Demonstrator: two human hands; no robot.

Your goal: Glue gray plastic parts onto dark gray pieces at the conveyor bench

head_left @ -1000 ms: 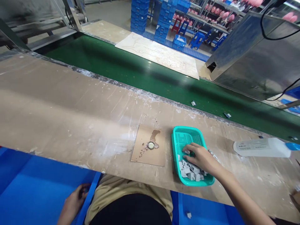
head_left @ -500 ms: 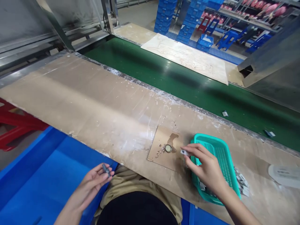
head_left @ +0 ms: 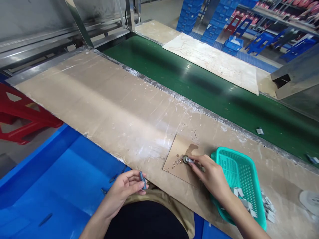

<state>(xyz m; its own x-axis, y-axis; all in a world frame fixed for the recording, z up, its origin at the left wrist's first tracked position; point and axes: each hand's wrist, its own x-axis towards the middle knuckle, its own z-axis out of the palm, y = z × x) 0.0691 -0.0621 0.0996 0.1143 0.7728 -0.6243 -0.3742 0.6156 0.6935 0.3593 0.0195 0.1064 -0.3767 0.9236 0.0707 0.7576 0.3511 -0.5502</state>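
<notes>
The right hand [head_left: 211,176] pinches a small grey flat chip [head_left: 189,160] onto the round metal cap [head_left: 185,159], while the left hand [head_left: 126,190], well apart, grips a short dark upright pin [head_left: 143,179].

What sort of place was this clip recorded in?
Most likely a factory assembly line. A green conveyor belt runs beside a worn workbench, stacked blue crates stand in the background, and a teal basket of small grey parts sits by the right hand.
</notes>
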